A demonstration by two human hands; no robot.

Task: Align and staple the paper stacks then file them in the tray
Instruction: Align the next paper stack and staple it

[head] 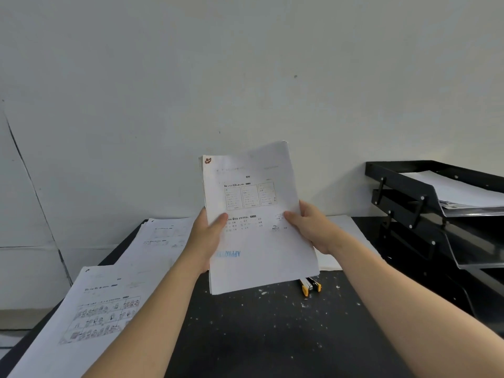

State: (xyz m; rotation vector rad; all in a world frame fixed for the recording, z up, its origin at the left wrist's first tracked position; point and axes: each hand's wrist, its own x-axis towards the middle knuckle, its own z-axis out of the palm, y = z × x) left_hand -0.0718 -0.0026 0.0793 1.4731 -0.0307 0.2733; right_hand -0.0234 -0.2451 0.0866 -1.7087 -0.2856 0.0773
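I hold a stack of printed white sheets upright above the black table. My left hand grips its left edge and my right hand grips its right edge, thumbs on the front page. The front page shows tables of text and a blue stamp near the bottom. Just below the stack's lower right corner, a yellow and black stapler lies on the table, partly hidden by the sheets. A black tiered tray stands at the right, its top level holding white paper.
More printed sheets lie spread along the table's left side, one pile overhanging the front left edge. Another white pile lies behind my right hand. A pale wall stands close behind the table. White specks dot the tabletop.
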